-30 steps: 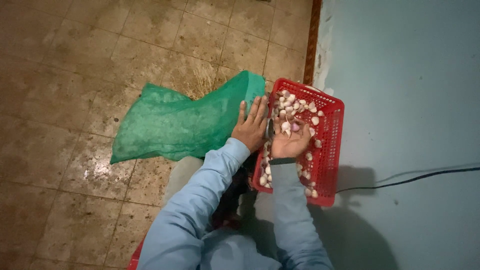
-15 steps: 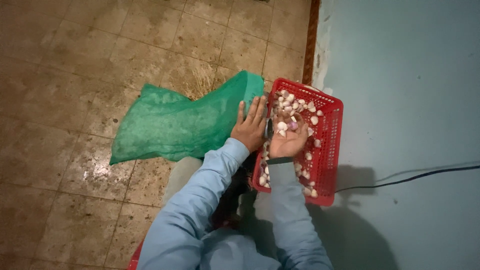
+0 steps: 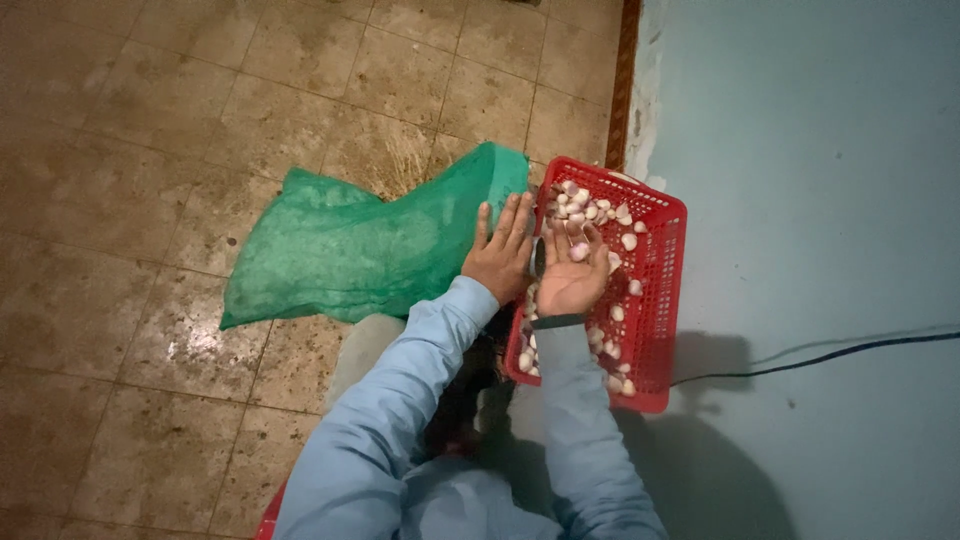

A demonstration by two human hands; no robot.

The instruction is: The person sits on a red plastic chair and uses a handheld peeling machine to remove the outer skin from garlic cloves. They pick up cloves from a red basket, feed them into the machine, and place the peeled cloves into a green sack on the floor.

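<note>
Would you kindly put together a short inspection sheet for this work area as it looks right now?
Surface: worn, stained brown floor tiles.
Job's things: red plastic basket on the floor, holding pale garlic cloves; green mesh sack lying flat beside it.
Clutter: nothing seen.
Hands: left hand palm down, fingers spread, on the sack's edge; right hand palm up over the basket with one clove on it.
Cables: black cable running from the basket's right side out of view.
Surroundings: pale blue wall with a brown skirting strip.

Light blue long sleeves; dark wristband on right wrist.
</note>
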